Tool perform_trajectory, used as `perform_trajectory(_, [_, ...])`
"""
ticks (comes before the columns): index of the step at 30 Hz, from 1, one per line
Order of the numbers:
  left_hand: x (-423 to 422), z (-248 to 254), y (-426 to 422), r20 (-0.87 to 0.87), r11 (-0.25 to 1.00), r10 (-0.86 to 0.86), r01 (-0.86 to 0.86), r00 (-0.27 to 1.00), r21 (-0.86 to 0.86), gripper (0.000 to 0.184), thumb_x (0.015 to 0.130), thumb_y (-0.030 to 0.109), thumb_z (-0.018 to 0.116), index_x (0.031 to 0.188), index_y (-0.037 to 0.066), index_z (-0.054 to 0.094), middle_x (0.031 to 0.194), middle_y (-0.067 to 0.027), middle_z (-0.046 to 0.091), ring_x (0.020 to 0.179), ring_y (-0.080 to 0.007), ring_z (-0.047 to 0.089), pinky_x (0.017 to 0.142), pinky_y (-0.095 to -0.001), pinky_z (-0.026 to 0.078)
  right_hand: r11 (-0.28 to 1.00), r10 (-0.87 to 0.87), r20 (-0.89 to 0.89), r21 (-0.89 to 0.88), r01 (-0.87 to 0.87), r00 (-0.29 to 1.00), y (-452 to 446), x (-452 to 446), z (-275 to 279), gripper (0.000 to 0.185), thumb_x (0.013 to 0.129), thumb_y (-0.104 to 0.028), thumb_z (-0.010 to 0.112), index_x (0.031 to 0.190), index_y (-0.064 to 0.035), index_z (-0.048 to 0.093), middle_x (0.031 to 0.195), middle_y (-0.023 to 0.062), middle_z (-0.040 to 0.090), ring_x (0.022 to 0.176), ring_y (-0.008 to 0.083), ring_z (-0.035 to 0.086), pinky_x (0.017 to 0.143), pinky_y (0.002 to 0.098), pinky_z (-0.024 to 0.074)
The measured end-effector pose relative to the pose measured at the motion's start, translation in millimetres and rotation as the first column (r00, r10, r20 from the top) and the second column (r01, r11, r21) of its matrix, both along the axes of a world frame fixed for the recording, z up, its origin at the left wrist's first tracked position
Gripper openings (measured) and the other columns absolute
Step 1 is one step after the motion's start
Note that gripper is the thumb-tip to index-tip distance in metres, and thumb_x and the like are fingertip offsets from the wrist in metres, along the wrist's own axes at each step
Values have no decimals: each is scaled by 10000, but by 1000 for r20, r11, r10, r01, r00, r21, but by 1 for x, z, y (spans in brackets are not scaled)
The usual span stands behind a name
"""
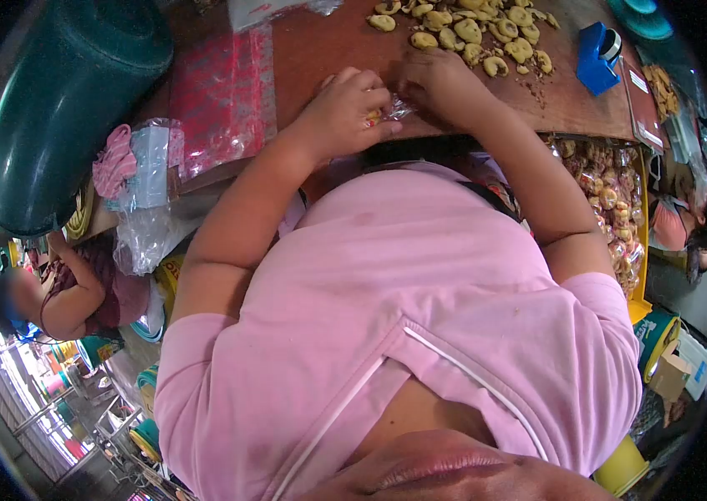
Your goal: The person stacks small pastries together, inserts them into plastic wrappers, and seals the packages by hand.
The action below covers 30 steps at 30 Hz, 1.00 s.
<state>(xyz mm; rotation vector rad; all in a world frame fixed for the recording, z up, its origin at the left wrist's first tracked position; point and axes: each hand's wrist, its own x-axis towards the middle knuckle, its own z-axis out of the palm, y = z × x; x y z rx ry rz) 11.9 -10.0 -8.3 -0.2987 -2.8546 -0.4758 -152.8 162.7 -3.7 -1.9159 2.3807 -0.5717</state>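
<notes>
My left hand (pixel 347 114) is closed around a small clear plastic packet (pixel 399 108) at the table's near edge, with a bit of yellow and red showing between the fingers. Just right of it, my right hand (pixel 445 88) has its fingers bent together at the other side of the packet; its fingertips are partly hidden. Beyond my right hand lies a loose pile of yellowish curled cookies (pixel 468 32) on the brown table (pixel 316 46).
A blue tape dispenser (pixel 599 58) stands right of the cookies. Red-printed plastic sheets (pixel 224 104) lie at the left beside a large green container (pixel 74 108). A yellow crate (pixel 642 250) of wrapped cookies is at my right. Another person (pixel 78 288) is at far left.
</notes>
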Motion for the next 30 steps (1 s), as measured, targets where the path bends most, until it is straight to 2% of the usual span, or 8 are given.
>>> perform_trajectory(4, [-5,-1,-1,-117,995,-99,97,988,-24,410,835,481,730,995,104,708,1136,-84,616,1111,-318,539,958,-483,438,999,4,-237,-39,-14,971,24,22,3,252,853,-167,653,1086,-133,741,1151,48,651,1118,269,562,973,448,445])
perform_trajectory(7, [-8,7,0,-117,988,-150,147,982,-41,465,829,518,713,981,79,704,1130,-88,620,1096,-314,537,938,-472,436,1000,-25,-216,13,28,976,35,30,-2,264,839,-273,639,1023,-119,749,1200,93,629,1158,314,547,950,489,465])
perform_trajectory(10, [-16,16,-2,-123,963,-249,232,961,-139,511,817,570,692,941,75,690,1041,-79,627,1023,-296,550,870,-453,437,991,-130,-220,-9,132,967,39,44,-5,253,833,-168,660,1066,-132,753,1170,32,632,1096,271,562,935,443,466])
perform_trajectory(13, [-24,29,-1,20,933,-329,328,944,-147,520,806,608,681,880,93,670,935,-64,616,949,-283,555,808,-439,425,983,-108,-52,-152,99,993,41,41,-17,206,827,-166,666,1006,-106,748,1171,46,632,1085,282,564,923,451,471])
perform_trajectory(19, [-33,28,1,16,922,-375,374,927,-101,510,803,614,681,810,105,639,852,-59,587,872,-280,558,755,-428,421,970,-88,6,-226,87,996,42,34,-28,168,846,-179,671,968,-80,730,1137,75,639,1043,303,576,924,464,467])
perform_trajectory(22, [-38,27,1,-177,892,-452,445,875,-79,509,805,609,681,768,105,620,804,-60,574,816,-281,558,719,-422,424,981,-93,43,-166,99,995,41,31,-24,245,862,-304,657,981,-117,760,1068,125,647,1090,380,586,974,498,475])
perform_trajectory(28, [-41,33,5,-77,887,-461,458,884,-62,498,798,599,684,705,116,609,798,-52,571,816,-277,558,701,-413,419,967,-76,-5,-245,73,997,40,31,-26,238,854,-308,664,920,-97,752,1015,128,643,1048,375,591,948,506,477])
perform_trajectory(30, [-46,32,4,-48,881,-473,471,880,-39,488,799,592,683,694,121,608,790,-52,568,789,-280,557,696,-412,417,977,-95,38,-188,101,995,39,31,-26,250,851,-309,666,936,-89,749,1042,132,645,1077,368,588,967,499,470])
